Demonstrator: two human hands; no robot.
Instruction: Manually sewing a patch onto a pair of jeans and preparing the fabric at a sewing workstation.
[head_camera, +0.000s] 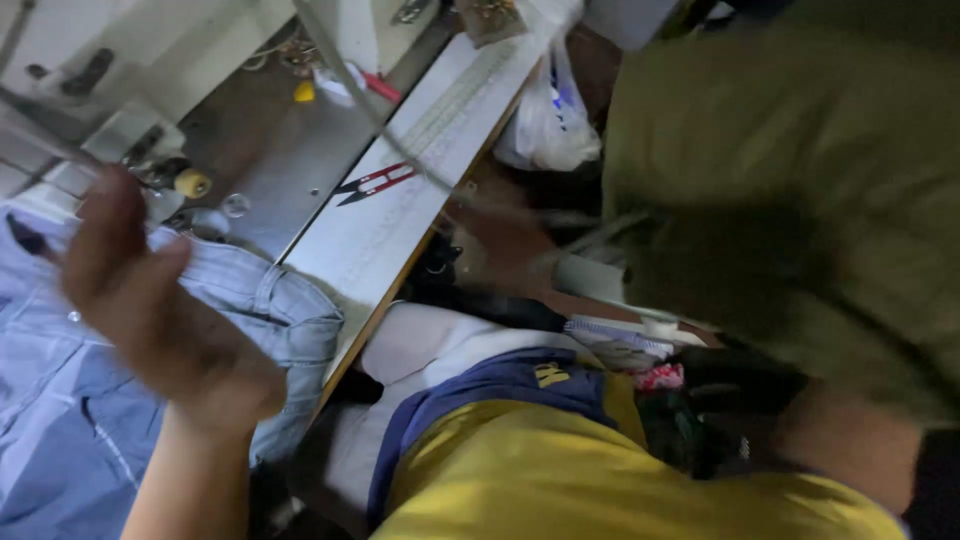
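My left hand (150, 300) is raised and blurred over a light blue denim garment (60, 400) that lies on the sewing table (370, 240). Its fingers are loosely apart and I see nothing in it. My right forearm (850, 450) shows at the lower right and reaches down beside a large olive-green cloth (800, 180). The right hand itself is hidden behind a dark pile. My yellow shirt (560, 470) fills the bottom middle.
Red-handled thread snips (375, 182) lie near the table's edge, by a measuring strip (450, 100). A pale sewing machine (150, 60) stands at the top left, with a small yellow spool (192, 183) near it. Below the table are a white plastic bag (550, 115) and a spiral notebook (620, 340).
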